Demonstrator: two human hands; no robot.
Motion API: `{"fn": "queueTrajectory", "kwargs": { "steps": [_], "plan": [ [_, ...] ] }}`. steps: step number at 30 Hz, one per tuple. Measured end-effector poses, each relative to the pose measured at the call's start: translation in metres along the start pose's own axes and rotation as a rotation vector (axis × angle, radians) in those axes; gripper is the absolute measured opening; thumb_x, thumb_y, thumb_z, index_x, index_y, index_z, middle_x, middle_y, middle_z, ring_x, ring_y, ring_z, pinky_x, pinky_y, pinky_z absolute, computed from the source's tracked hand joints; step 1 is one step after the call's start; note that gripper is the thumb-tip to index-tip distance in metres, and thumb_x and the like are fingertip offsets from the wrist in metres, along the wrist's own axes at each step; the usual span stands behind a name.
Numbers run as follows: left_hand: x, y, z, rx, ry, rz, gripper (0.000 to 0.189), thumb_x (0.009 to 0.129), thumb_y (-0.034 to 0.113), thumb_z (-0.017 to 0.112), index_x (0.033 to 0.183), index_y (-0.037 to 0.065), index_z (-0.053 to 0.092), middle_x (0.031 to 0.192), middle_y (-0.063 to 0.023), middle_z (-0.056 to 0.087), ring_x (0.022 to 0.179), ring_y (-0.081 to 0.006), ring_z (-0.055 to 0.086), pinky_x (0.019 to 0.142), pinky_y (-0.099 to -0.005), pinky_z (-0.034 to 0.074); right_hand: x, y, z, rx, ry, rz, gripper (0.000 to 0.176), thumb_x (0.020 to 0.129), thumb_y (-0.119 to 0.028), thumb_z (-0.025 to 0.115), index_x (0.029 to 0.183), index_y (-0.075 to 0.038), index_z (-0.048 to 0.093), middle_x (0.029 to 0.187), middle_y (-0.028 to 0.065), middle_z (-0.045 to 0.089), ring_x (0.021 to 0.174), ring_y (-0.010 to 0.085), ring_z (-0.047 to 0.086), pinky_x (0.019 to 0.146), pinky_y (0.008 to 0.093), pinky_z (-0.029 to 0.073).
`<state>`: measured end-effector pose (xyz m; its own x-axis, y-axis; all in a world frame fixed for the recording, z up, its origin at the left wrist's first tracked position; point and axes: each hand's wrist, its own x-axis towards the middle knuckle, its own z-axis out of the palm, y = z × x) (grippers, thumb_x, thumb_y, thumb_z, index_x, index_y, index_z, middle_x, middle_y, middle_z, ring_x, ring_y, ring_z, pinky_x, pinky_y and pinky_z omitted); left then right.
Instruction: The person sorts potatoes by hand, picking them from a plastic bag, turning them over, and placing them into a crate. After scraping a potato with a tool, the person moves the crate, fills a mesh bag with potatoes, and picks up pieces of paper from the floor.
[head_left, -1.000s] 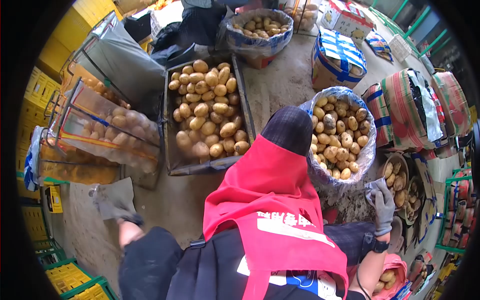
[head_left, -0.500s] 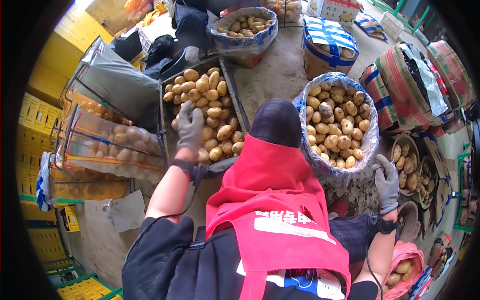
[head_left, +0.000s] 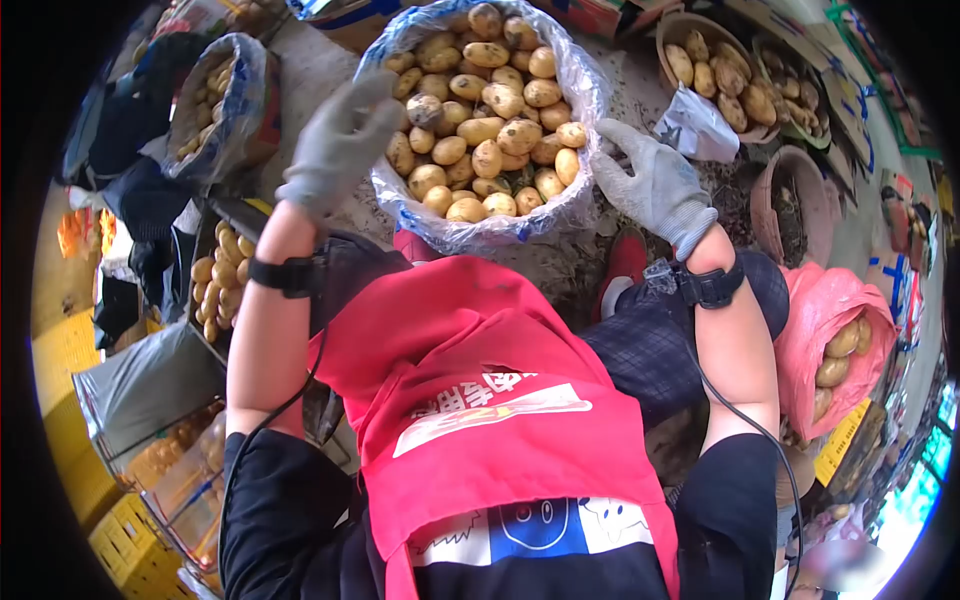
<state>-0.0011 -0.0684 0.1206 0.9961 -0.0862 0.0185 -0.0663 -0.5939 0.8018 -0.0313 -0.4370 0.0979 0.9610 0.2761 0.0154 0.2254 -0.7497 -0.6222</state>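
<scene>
A round basket lined with clear and blue plastic point(head_left: 590, 75) stands in front of me, heaped with potatoes point(head_left: 485, 125), some of them dirt-stained. My left hand point(head_left: 345, 145), in a grey glove, is at the basket's left rim with its fingers extended and slightly blurred. On the other side my right hand point(head_left: 655, 185), gloved too, has thumb and fingers apart, the fingertips close to the right rim. No potato shows in either hand.
At left is a dark crate of potatoes point(head_left: 218, 285), with another lined basket point(head_left: 262, 100) beyond it. On the right are a potato tub point(head_left: 712, 75), a pinkish bucket point(head_left: 812, 215) and a pink bag with potatoes point(head_left: 800, 310). My red shoe point(head_left: 627, 265) is near the basket.
My view has turned right, toward the lined basket. My left hand has moved from the crate of potatoes to that basket's left rim. My right hand has opened beside its right rim.
</scene>
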Motion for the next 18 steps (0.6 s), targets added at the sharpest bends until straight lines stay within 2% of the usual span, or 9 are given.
{"fn": "queueTrajectory", "kwargs": {
  "steps": [1,3,4,5,7,8,11,12,18],
  "plan": [
    [0.009,-0.001,0.023,0.105,-0.146,-0.098,0.047,0.097,0.034,0.072,0.137,0.01,0.065,0.127,-0.0124,0.071,0.107,-0.0199,0.069,0.094,-0.0321,0.054,0.001,0.0,-0.002,0.01,0.002,0.021,0.044,0.095,-0.034,0.064,0.13,-0.008,0.066,0.097,0.0201,0.075,0.095,0.0392,0.072,0.084,0.0468,0.057],
    [0.031,-0.026,0.06,0.508,-0.375,-0.057,0.056,0.091,0.04,0.068,0.14,0.013,0.061,0.131,-0.0241,0.066,0.122,-0.0393,0.064,0.105,-0.0425,0.05,0.006,0.0,-0.01,-0.03,-0.02,-0.019,0.04,0.096,-0.034,0.063,0.124,-0.006,0.067,0.097,0.0207,0.074,0.094,0.0405,0.072,0.082,0.0494,0.056],
    [0.037,-0.037,0.078,0.628,-0.434,-0.083,0.062,0.091,0.04,0.068,0.146,0.015,0.055,0.133,-0.0238,0.066,0.126,-0.0411,0.061,0.107,-0.0454,0.049,0.009,0.0,-0.014,-0.042,-0.04,-0.018,0.036,0.096,-0.034,0.062,0.12,-0.007,0.066,0.097,0.0206,0.074,0.092,0.0413,0.071,0.08,0.0516,0.056],
    [0.043,-0.05,0.092,0.718,-0.498,-0.152,0.068,0.09,0.04,0.068,0.15,0.013,0.051,0.139,-0.0254,0.062,0.13,-0.0403,0.059,0.109,-0.0453,0.048,0.011,0.004,-0.014,-0.033,-0.04,0.001,0.036,0.096,-0.034,0.062,0.12,-0.007,0.066,0.097,0.0206,0.074,0.092,0.0413,0.071,0.08,0.0516,0.056],
    [0.043,-0.076,0.115,0.868,-0.56,-0.233,0.078,0.087,0.044,0.069,0.155,0.014,0.045,0.141,-0.0257,0.061,0.131,-0.0399,0.059,0.11,-0.0455,0.047,0.014,0.011,-0.011,-0.084,0.001,-0.039,0.035,0.097,-0.033,0.061,0.121,-0.008,0.066,0.096,0.02,0.074,0.09,0.0411,0.072,0.079,0.0519,0.056],
    [0.047,-0.085,0.124,0.864,-0.644,-0.373,0.086,0.085,0.048,0.07,0.159,0.015,0.04,0.142,-0.0262,0.06,0.132,-0.0397,0.059,0.111,-0.0454,0.047,0.013,0.013,-0.01,-0.114,0.012,-0.041,0.036,0.097,-0.032,0.061,0.124,-0.009,0.065,0.097,0.0202,0.074,0.09,0.0407,0.072,0.079,0.0518,0.057],
    [0.056,-0.093,0.13,0.924,-0.615,-0.35,0.083,0.09,0.053,0.064,0.161,0.02,0.037,0.15,-0.0224,0.055,0.131,-0.0393,0.06,0.11,-0.0464,0.049,0.013,0.015,-0.014,-0.109,-0.056,0.006,0.036,0.098,-0.029,0.062,0.126,-0.007,0.067,0.103,0.023,0.073,0.095,0.0432,0.07,0.08,0.0503,0.055],
    [0.058,-0.092,0.133,0.953,-0.591,-0.346,0.077,0.09,0.054,0.064,0.156,0.019,0.045,0.144,-0.022,0.06,0.131,-0.0387,0.06,0.11,-0.0459,0.048,0.012,0.016,-0.014,-0.102,-0.053,0.007,0.037,0.097,-0.03,0.062,0.126,-0.007,0.067,0.102,0.0229,0.073,0.094,0.0432,0.07,0.079,0.0513,0.055],
    [0.07,-0.077,0.134,0.978,-0.666,-0.345,0.066,0.091,0.053,0.064,0.142,0.011,0.058,0.139,-0.0241,0.063,0.128,-0.0385,0.061,0.11,-0.0457,0.048,0.008,0.019,-0.011,-0.196,-0.102,0.003,0.039,0.097,-0.034,0.062,0.126,-0.008,0.063,0.097,0.0201,0.074,0.091,0.0403,0.072,0.079,0.0516,0.057]
  ]
}}
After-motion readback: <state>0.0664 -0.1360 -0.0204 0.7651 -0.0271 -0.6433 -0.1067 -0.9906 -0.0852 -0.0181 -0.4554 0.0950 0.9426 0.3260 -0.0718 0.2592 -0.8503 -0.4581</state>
